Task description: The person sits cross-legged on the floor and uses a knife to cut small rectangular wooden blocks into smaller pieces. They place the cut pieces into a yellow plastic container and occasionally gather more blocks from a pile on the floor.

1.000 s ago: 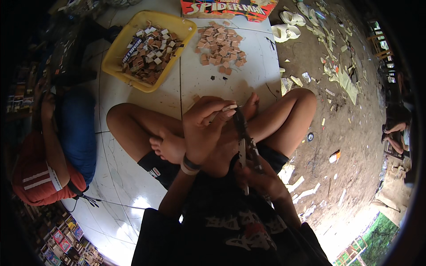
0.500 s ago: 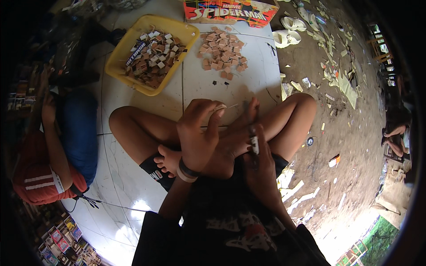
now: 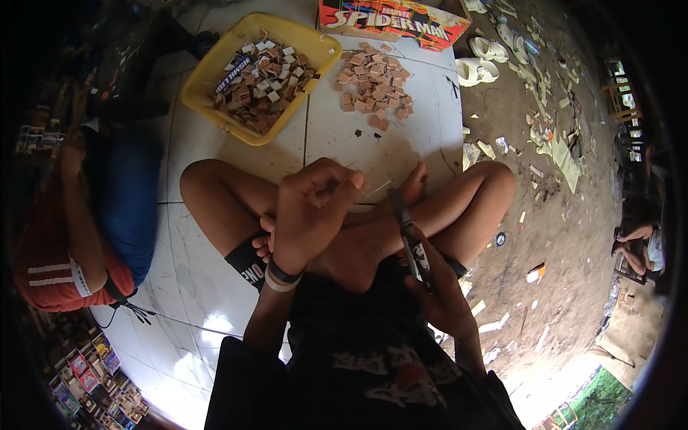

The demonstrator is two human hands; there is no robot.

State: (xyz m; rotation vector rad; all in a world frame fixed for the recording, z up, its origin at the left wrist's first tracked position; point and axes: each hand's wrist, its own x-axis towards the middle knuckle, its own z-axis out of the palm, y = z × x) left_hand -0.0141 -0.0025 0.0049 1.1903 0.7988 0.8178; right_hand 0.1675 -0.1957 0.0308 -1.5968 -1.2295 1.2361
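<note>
My left hand is raised over my crossed legs, fingers curled in and thumb pressed towards them. A thin pale strand sticks out from beside its thumb tip; its other end is hidden. My right hand, lower and to the right, is wrapped round a slim dark hand tool with black and white markings on its handle. Its narrow grey end points up towards the strand, apart from my left hand. The exact kind of tool is unclear.
Ahead on white tiles stand a yellow basin of small brown and white squares, a heap of brown squares and a printed red box. Pale clogs and scraps lie on the dirt floor at right. Another person sits at left.
My left hand has turned, with its fingers curled in further. My right hand has swung the tool so that its narrow end shows sharply. The view has shifted slightly.
</note>
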